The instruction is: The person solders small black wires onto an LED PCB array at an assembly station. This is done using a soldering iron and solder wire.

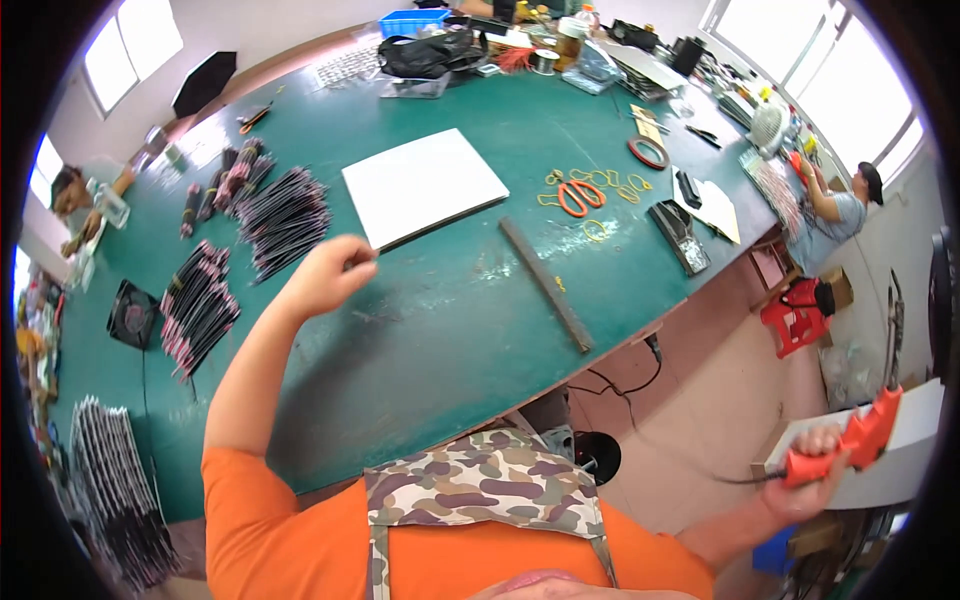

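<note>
My left hand [335, 272] is over the green table, its fingers curled in toward the thumb; whatever may be between them is hidden. Close to its fingertips lies a flat white board [425, 188] with a dark near edge. Off the table on the right, my right hand [815, 470] is wrapped round a red gun-shaped tool [870, 430] with a cord at its rear and a long dark tip pointing up. Left of my left hand lie bundles of thin black wires with pinkish ends [285, 220], and another such bundle [198, 308] sits nearer.
A dark flat bar [545, 285] lies right of the board. Beyond it are orange-handled scissors [580, 198], yellow rubber bands [595, 231], a tape roll [648, 153] and a black holder [680, 238]. Co-workers sit at left [85, 210] and right [835, 205]. More wires [115, 470] hang at the left.
</note>
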Demonstrator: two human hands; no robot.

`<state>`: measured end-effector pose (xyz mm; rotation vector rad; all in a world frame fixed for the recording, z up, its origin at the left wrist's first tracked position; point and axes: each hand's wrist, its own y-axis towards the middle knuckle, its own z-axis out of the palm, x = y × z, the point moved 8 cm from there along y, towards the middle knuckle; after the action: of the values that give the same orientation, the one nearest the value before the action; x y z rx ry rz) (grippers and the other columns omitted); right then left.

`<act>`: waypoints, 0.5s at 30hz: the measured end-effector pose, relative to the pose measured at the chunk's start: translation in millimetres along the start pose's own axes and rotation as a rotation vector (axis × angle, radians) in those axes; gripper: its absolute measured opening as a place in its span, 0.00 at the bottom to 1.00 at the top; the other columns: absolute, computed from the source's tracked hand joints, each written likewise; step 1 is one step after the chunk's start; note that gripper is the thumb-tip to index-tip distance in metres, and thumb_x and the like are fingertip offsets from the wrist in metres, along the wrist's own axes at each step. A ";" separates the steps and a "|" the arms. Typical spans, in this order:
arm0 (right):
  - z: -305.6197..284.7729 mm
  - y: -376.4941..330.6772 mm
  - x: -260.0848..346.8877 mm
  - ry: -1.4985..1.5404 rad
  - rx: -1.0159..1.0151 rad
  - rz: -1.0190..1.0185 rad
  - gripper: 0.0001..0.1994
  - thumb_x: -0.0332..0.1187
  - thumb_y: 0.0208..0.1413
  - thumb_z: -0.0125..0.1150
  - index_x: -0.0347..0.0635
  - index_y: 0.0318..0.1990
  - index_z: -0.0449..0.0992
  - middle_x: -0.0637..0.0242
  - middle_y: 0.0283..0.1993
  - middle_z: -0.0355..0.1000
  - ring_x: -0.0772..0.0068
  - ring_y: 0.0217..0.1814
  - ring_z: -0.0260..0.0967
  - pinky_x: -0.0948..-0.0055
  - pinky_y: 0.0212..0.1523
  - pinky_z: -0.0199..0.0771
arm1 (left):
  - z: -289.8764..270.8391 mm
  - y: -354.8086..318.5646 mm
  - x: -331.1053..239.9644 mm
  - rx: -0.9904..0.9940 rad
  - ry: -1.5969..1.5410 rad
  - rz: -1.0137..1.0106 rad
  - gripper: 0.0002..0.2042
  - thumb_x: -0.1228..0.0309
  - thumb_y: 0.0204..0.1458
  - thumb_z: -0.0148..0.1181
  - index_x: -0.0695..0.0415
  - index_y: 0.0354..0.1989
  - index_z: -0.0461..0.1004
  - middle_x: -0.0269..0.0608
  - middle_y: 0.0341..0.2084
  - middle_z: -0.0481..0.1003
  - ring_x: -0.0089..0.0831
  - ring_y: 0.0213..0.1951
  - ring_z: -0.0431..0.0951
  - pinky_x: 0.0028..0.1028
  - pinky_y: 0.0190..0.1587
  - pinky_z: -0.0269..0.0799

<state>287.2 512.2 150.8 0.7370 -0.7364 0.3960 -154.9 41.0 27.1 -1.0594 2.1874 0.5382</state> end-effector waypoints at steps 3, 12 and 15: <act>30.8 8.0 -3.0 0.059 -0.037 -0.022 0.35 0.33 0.63 0.52 0.40 0.72 0.40 0.68 0.41 0.55 0.78 0.34 0.52 0.76 0.37 0.59 | 7.3 39.9 -8.5 -0.087 0.357 0.159 0.21 0.61 0.48 0.65 0.58 0.49 0.74 0.48 0.53 0.70 0.44 0.57 0.69 0.36 0.57 0.67; 123.8 -0.9 -214.7 0.469 0.158 0.552 0.32 0.32 0.56 0.56 0.37 0.67 0.53 0.63 0.34 0.67 0.72 0.31 0.66 0.72 0.32 0.70 | 39.3 86.8 17.5 -0.049 0.650 0.196 0.20 0.60 0.49 0.64 0.58 0.47 0.74 0.47 0.53 0.72 0.44 0.55 0.72 0.38 0.55 0.69; 133.1 -1.9 -235.9 0.405 0.200 0.565 0.31 0.32 0.54 0.57 0.35 0.65 0.55 0.62 0.32 0.69 0.71 0.29 0.68 0.72 0.31 0.70 | 29.4 87.0 2.2 0.076 0.597 0.132 0.16 0.64 0.52 0.60 0.55 0.47 0.74 0.43 0.47 0.75 0.45 0.48 0.76 0.38 0.50 0.72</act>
<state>65.2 396.8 47.0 0.5974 -0.5125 1.1119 -214.9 108.9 11.9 -1.1431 2.7846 0.1999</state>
